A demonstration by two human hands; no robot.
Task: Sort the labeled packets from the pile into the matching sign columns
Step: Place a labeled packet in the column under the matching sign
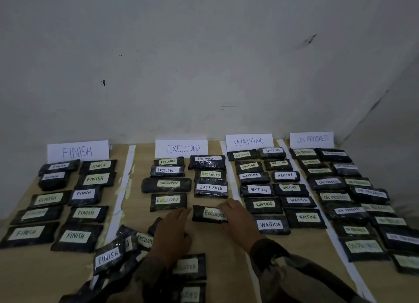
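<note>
Nearest to me, at the front edge of the table (229, 257), two packets marked EXCLUDED lie one behind the other, partly hidden under the left sleeve. Just left of them is the pile (123, 248): dark packets heaped across each other, one reading FINISH on top, one reading EXCLUDED at the right side. How many are in the heap I cannot tell.

The left hand (173, 232) lies flat, palm down, fingers together, with nothing in its grip; it covers part of the pile's right edge and one dark packet behind it. The right hand (237, 216) rests on the right end of an Excluded packet (209, 214), fingers curled over its far edge and thumb at the near side, so the grip holds this packet against the table. It lies in the right row of the EXCLUDED column, nearest of that row.

Farther back, three white paper strips (120, 200) divide four columns. I count ten FINISH packets, nine EXCLUDED packets with the held one, and twelve WAITING packets. The ON PROGRESS packets overlap and run out of view at the right.

Against the wall (204, 65) stand four signs: FINISH sign (77, 151), EXCLUDED sign (181, 148), WAITING sign (249, 142), ON PROGRESS sign (312, 139).
</note>
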